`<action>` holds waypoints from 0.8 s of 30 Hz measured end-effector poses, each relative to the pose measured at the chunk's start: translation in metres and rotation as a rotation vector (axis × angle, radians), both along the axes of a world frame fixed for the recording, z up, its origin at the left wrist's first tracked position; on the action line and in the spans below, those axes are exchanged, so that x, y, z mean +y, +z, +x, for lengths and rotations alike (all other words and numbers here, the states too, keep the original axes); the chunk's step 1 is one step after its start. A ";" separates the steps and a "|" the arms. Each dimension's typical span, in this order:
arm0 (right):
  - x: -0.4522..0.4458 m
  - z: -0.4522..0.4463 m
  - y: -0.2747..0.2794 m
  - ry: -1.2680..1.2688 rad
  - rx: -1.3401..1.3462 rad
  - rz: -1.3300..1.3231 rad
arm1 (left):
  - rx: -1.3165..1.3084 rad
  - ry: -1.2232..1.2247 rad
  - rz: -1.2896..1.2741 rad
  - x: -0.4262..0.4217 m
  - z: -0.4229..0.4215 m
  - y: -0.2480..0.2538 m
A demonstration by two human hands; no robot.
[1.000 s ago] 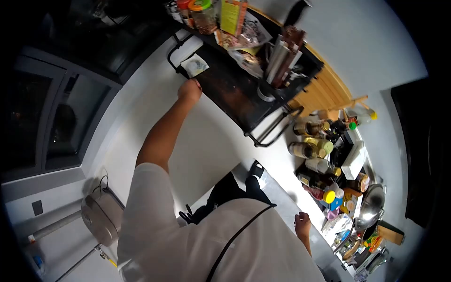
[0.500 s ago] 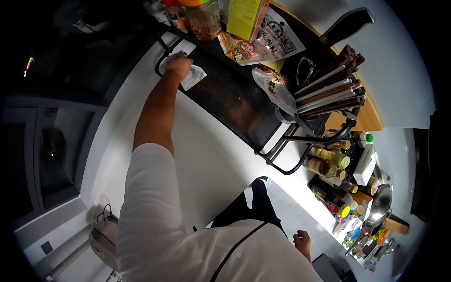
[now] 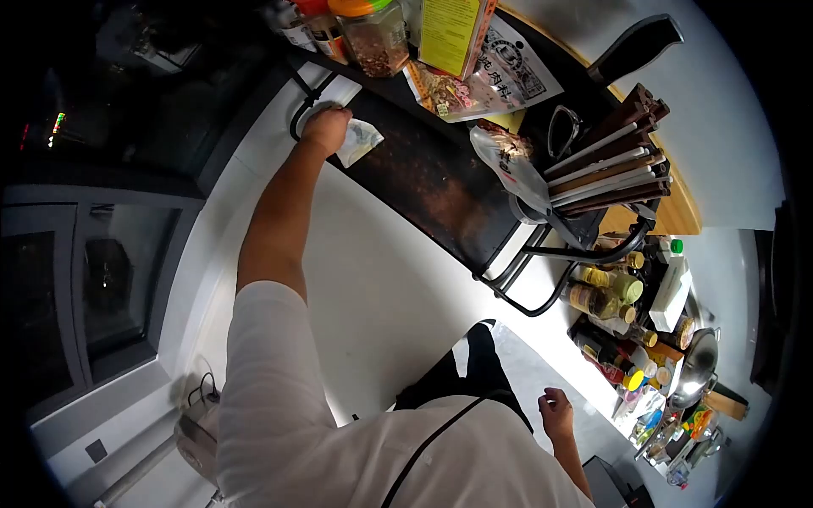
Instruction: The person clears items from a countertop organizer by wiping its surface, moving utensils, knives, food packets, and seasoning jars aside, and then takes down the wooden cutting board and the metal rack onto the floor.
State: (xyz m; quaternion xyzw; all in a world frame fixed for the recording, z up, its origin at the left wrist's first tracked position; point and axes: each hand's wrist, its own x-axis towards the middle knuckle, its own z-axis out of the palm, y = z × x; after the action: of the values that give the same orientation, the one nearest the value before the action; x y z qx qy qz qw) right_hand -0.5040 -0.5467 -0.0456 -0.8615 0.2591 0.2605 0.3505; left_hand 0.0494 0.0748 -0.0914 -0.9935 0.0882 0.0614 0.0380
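Observation:
My left hand [image 3: 327, 129] reaches to the far left end of a black rack shelf [image 3: 423, 182]. Its fingers are closed on a pale crumpled sheet [image 3: 361, 142], which lies against the shelf's surface; whether it is cloth or paper I cannot tell. Brownish smears mark the shelf beside it. My right hand [image 3: 555, 412] hangs low at my side, away from the rack, its fingers loosely curled and a little apart with nothing visible in them.
Behind the shelf stand a spice jar [image 3: 373, 38], a yellow-labelled box [image 3: 450, 34] and a seasoning bag [image 3: 500, 80]. Chopsticks [image 3: 610, 161] and a black-handled knife [image 3: 635, 49] are at the right. Bottles [image 3: 605, 300] and a wok [image 3: 699, 364] crowd the lower counter.
The whole view has shifted slightly to the right. My left hand stays at the shelf's end with the pale sheet. My right hand has risen a little, with more forearm showing.

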 end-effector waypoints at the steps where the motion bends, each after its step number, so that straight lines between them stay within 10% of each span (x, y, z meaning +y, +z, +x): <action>1: 0.002 0.002 0.000 0.002 0.005 -0.005 | 0.016 0.019 -0.010 0.001 0.003 -0.002; 21: 0.021 0.008 -0.008 0.069 0.013 0.004 | 0.136 -0.052 -0.235 0.028 0.009 -0.023; 24: 0.035 0.027 0.005 0.137 -0.008 -0.023 | -0.328 -0.196 -0.216 0.020 -0.019 -0.022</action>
State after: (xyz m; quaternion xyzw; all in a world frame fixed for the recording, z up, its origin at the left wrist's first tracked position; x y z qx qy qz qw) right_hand -0.4771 -0.5119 -0.0401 -0.8822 0.2012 0.2774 0.3228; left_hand 0.0308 0.0948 -0.1135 -0.9752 0.1829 -0.1149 -0.0490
